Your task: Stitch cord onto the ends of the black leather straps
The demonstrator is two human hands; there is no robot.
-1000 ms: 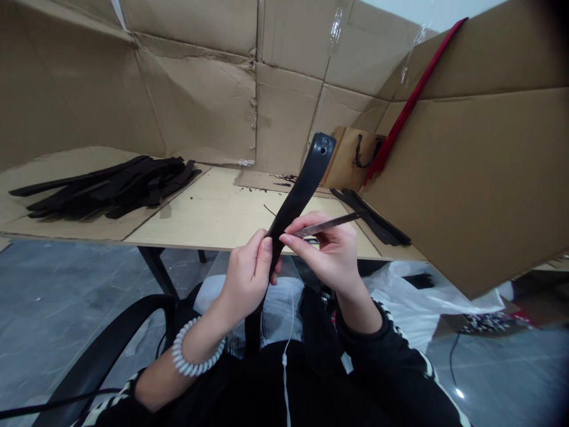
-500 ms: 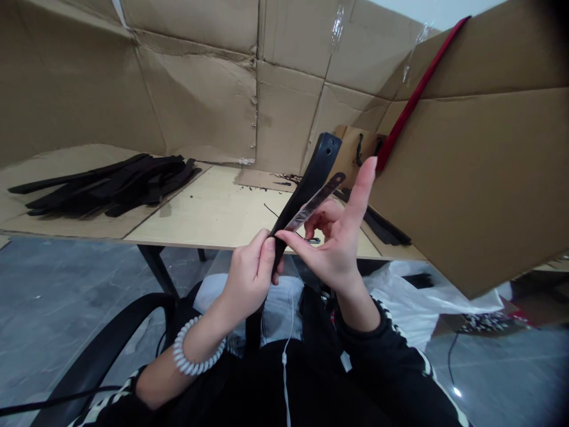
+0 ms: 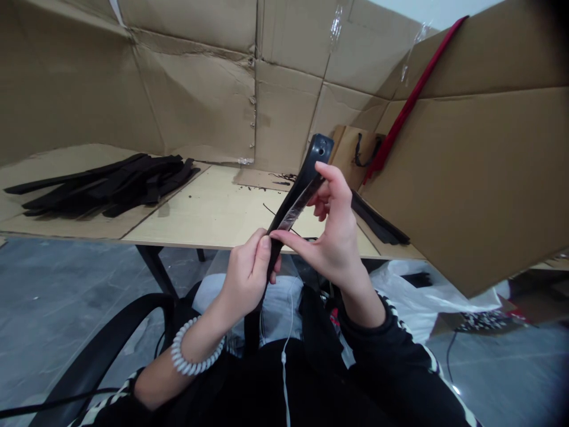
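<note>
My left hand is closed around the lower part of a black strap, which rises up and to the right. Small holes show near the strap's upper end. Against its right side lies a thin metal strip with clear tape or film round its lower part. My right hand grips this strip, thumb at its lower end beside my left thumb and index fingertip on its upper end. The strip's tip is hidden behind that finger.
A pile of black straps lies at the left of the table. More dark straps lie at the right, below a cardboard panel with a red strip. Black scraps sit at the back.
My right index finger, raised before, has bent down onto the metal strip's upper end. The strip now lies closer to the black strap, and both have shifted slightly left.
</note>
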